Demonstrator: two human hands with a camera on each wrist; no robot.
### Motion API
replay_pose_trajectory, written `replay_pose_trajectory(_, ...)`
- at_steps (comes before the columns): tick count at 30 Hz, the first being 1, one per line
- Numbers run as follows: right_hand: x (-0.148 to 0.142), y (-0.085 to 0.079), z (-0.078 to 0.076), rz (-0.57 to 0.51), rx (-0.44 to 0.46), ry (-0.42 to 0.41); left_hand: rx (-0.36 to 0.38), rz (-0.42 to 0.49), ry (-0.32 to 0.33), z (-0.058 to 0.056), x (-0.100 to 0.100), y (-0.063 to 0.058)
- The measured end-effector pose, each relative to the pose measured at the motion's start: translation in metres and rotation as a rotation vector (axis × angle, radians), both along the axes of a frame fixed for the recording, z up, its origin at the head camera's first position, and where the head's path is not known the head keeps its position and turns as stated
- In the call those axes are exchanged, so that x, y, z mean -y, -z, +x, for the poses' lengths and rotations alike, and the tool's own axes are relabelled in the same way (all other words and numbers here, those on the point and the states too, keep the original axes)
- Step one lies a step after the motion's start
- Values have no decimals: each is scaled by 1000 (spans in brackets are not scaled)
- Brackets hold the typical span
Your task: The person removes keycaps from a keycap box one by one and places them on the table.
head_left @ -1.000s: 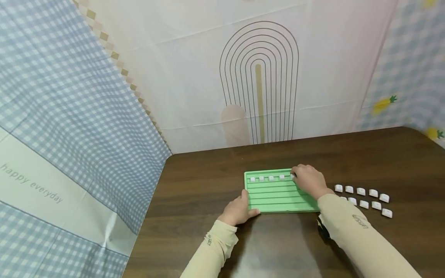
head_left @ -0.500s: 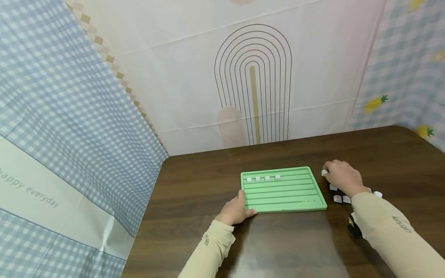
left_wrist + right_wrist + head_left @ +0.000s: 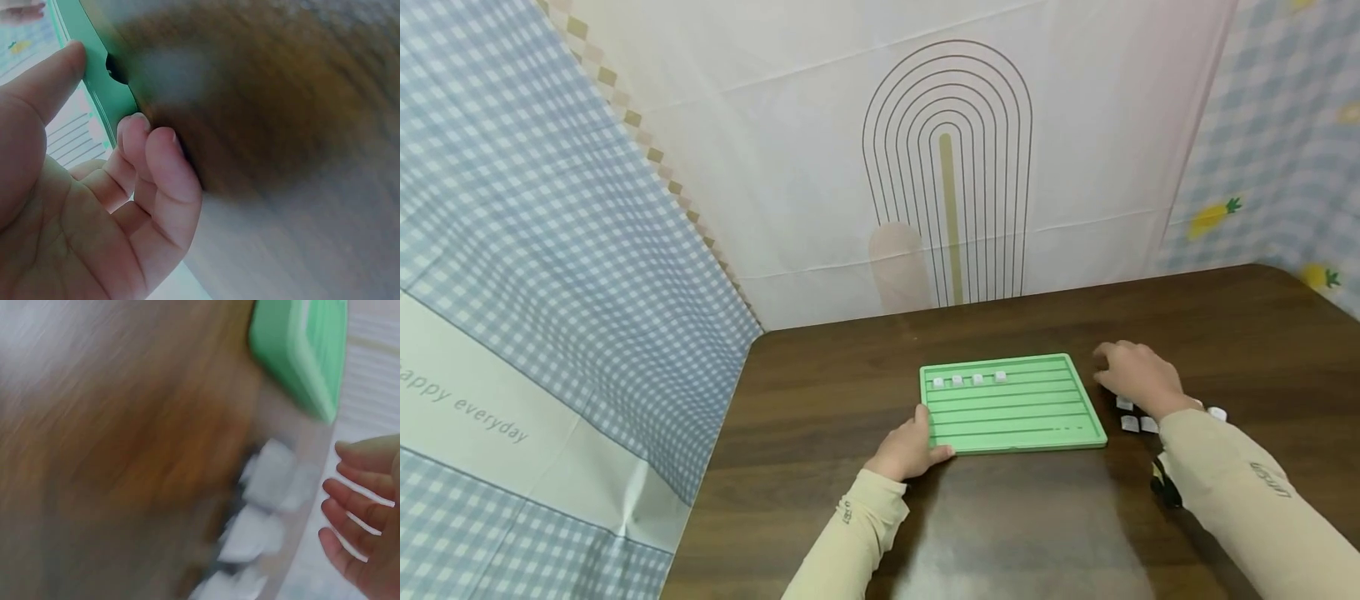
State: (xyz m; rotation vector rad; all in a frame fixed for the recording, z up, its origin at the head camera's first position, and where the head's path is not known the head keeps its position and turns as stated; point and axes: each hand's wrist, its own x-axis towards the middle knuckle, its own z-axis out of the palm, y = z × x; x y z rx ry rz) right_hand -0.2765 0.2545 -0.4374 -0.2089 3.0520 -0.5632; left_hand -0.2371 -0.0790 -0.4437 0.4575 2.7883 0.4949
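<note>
Four small white blocks stand in a row along the uppermost line of a green board, gathered toward its left side, as the head view has it. The board lies flat on a dark wooden worktop, and the person's left hand grips its near left corner, thumb along the near edge, a finger up the left side. Just off the board's right side, the right hand hangs by a cluster of loose white blocks, some of them hidden behind it and the cream sleeve. Beyond the worktop I see a pale cloth printed with nested arches, and to the left a blue-and-white checked cloth falls in soft folds. From the left wrist, that hand is up close: the thumb presses the board's edge near a dark notch, while the other fingers curl in, a fingertip or two against the same edge. From the right wrist everything is smeared by blur, but the right hand reads wide enough, its fingers loosely parted with clear gaps between them. The loose white blocks lie near those fingertips, apart from them, and the green board's corner pokes in above.
</note>
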Motion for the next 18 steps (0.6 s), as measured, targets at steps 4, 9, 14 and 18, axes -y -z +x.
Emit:
replay_pose_trajectory(4, 33, -1, -8, -24, -62, -86, 7, -8, -13, 0, 2, 0)
replay_pose_trajectory(9, 74, 5, -18, -20, -79, -182, 10, -23, -13, -1, 0, 0)
replay_pose_trajectory(14, 100, 8, -27, 18, -86, -209, 5, -28, -14, -2, -3, 0)
replay_pose_trajectory(18, 112, 11, -31, 69, -104, -227, 5, -33, -29, -2, -2, 1)
